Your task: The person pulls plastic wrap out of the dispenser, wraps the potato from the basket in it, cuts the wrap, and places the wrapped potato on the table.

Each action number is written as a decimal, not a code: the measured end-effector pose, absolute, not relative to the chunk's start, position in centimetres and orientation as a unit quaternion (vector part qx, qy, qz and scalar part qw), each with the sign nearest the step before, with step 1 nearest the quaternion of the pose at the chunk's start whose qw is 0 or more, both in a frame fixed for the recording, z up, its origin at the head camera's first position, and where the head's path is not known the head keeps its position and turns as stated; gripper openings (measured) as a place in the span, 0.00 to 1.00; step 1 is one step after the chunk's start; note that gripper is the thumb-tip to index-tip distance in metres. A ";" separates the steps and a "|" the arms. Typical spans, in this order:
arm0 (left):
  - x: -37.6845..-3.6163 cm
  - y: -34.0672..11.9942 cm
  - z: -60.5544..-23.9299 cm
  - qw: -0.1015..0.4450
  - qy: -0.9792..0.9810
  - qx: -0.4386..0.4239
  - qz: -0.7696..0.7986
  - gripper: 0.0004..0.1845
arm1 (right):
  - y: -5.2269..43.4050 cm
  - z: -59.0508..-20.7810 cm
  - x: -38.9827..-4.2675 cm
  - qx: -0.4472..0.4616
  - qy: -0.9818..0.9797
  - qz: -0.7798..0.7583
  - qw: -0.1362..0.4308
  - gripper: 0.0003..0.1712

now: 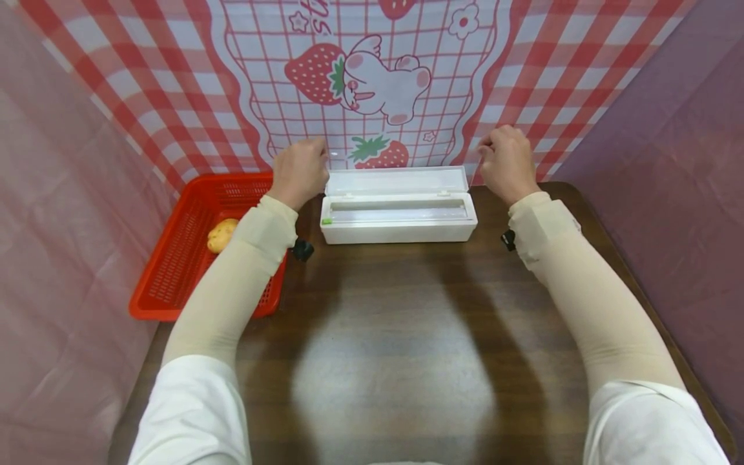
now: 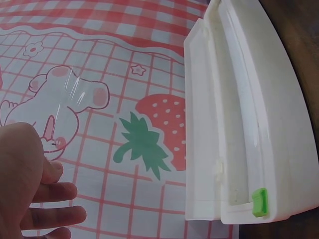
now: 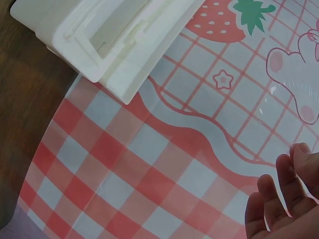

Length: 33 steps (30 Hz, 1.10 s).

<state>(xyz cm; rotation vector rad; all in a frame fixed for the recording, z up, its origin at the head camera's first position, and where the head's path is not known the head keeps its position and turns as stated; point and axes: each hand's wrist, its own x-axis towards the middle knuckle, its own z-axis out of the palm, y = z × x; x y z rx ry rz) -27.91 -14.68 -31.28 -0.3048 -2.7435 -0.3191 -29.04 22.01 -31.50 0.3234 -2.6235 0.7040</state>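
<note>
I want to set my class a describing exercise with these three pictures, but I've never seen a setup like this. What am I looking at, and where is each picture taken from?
A person wears three cameras: one on the head, one on each wrist. The head view looks down on a dark wooden table. On it stands an open white cling-film dispenser; a red basket holding a potato sits to the left. The left hand and right hand each pinch a corner of the clear film, raised before the strawberry-print cloth.

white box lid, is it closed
No, the white box has its lid flipped open toward the backdrop, showing the roll inside.
</note>
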 end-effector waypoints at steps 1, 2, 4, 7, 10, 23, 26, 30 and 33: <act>-27.9 -14.7 -31.2 0.180 -0.971 -0.107 -0.115 0.06 | 22.0 -31.4 -29.0 0.110 -0.942 0.251 0.196 0.11; -27.9 -14.7 -31.1 0.180 -0.971 -0.106 -0.117 0.06 | 21.9 -31.3 -29.0 0.105 -0.943 0.251 0.190 0.11; -27.9 -14.6 -31.0 0.179 -0.971 -0.105 -0.122 0.06 | 21.9 -31.1 -29.0 0.100 -0.945 0.249 0.185 0.12; -27.9 -14.6 -30.8 0.179 -0.970 -0.104 -0.125 0.07 | 21.9 -30.9 -28.9 0.095 -0.947 0.244 0.184 0.13; -28.0 -14.6 -30.7 0.178 -0.971 -0.101 -0.122 0.08 | 21.9 -30.8 -28.9 0.095 -0.948 0.242 0.184 0.13; -28.1 -14.3 -29.9 0.187 -0.971 -0.103 -0.106 0.11 | 22.1 -30.1 -29.2 0.090 -0.951 0.241 0.174 0.14; -28.1 -14.3 -29.8 0.186 -0.971 -0.102 -0.110 0.11 | 22.1 -29.9 -29.1 0.087 -0.952 0.238 0.171 0.14; -28.2 -14.3 -29.7 0.188 -0.970 -0.103 -0.113 0.10 | 22.0 -29.6 -29.0 0.080 -0.954 0.236 0.164 0.14; -28.2 -14.4 -29.6 0.192 -0.969 -0.105 -0.112 0.10 | 22.0 -29.4 -28.9 0.081 -0.954 0.236 0.167 0.14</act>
